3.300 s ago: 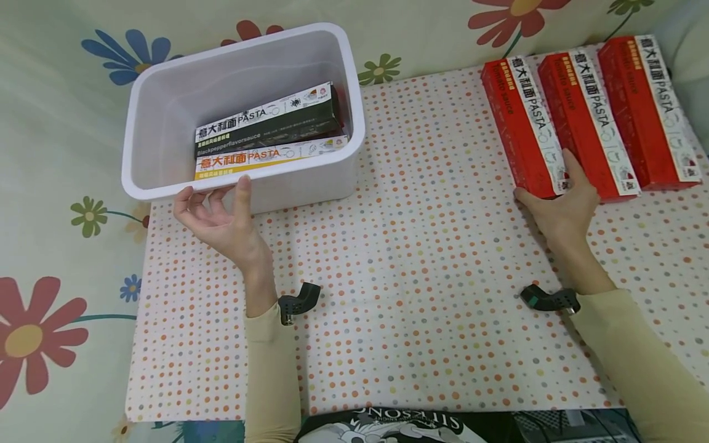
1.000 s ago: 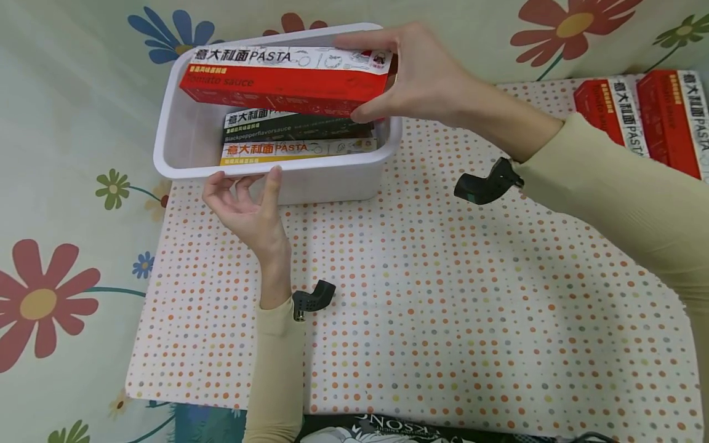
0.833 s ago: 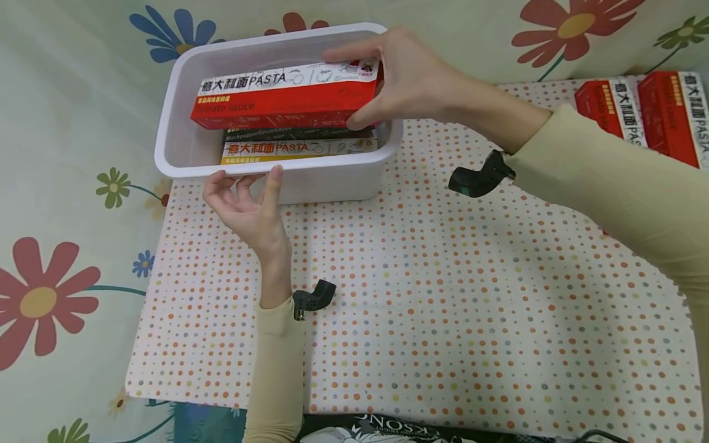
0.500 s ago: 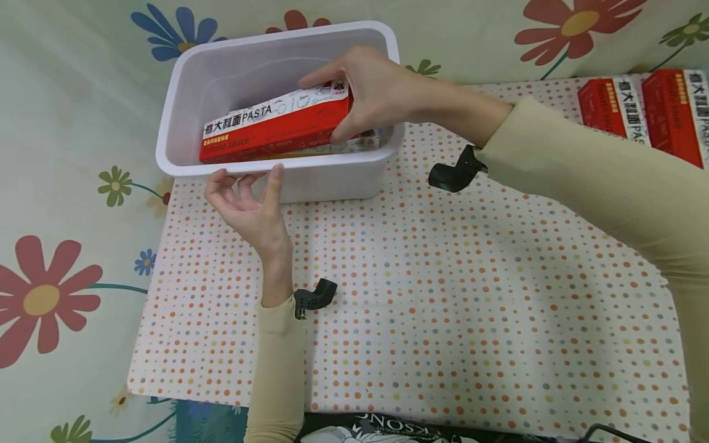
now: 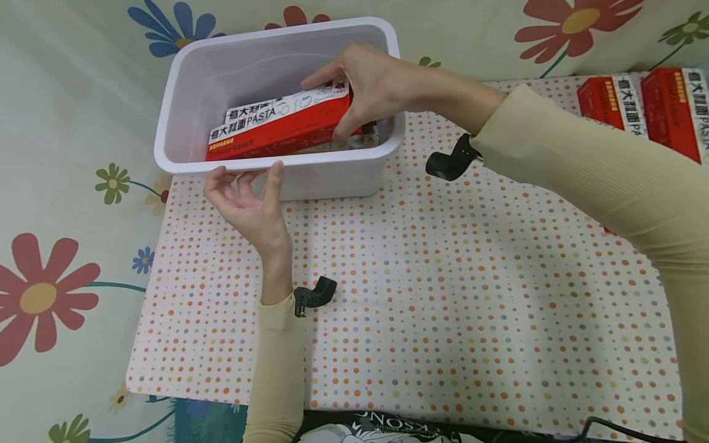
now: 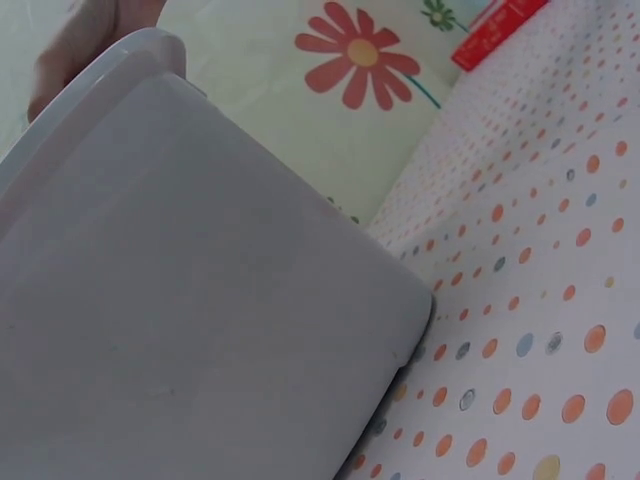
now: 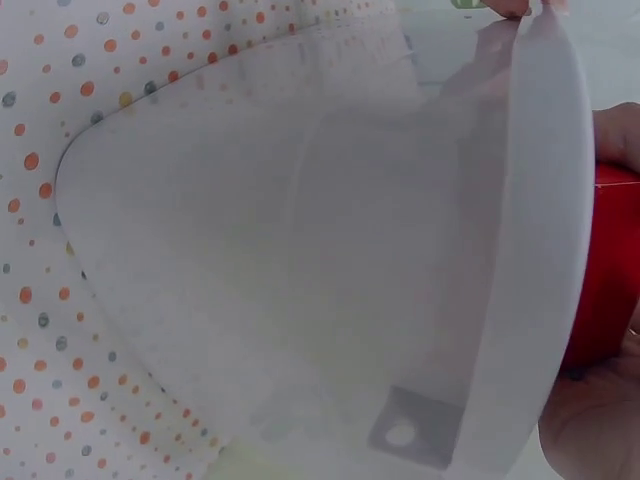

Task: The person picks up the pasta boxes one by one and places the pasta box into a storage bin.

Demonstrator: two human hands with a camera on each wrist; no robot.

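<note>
My right hand (image 5: 379,83) grips the right end of a red tomato sauce pasta box (image 5: 282,132) inside a white plastic bin (image 5: 332,183). The red box lies slanted, its left end lower and near the bin's front wall. Beneath it shows part of an orange-and-white pasta box (image 5: 362,141); behind it, the white face of another pasta box (image 5: 235,112) peeks out. My left hand (image 5: 252,206) holds the bin's front rim, thumb up at the edge and fingers curled under it. The right wrist view shows the red box (image 7: 608,270) between thumb and fingers beyond the bin wall (image 7: 300,230).
Two more red pasta boxes, one nearer (image 5: 609,104) and one farther right (image 5: 672,114), lie at the table's back right, partly hidden by my right sleeve (image 5: 587,166). A dotted cloth (image 5: 399,295) covers the table. A flowered curtain (image 5: 471,37) hangs behind the bin.
My right hand has carried one red pasta box from the right-hand row into the bin and lowered it onto the boxes there. The left hand has stayed at the rim.
</note>
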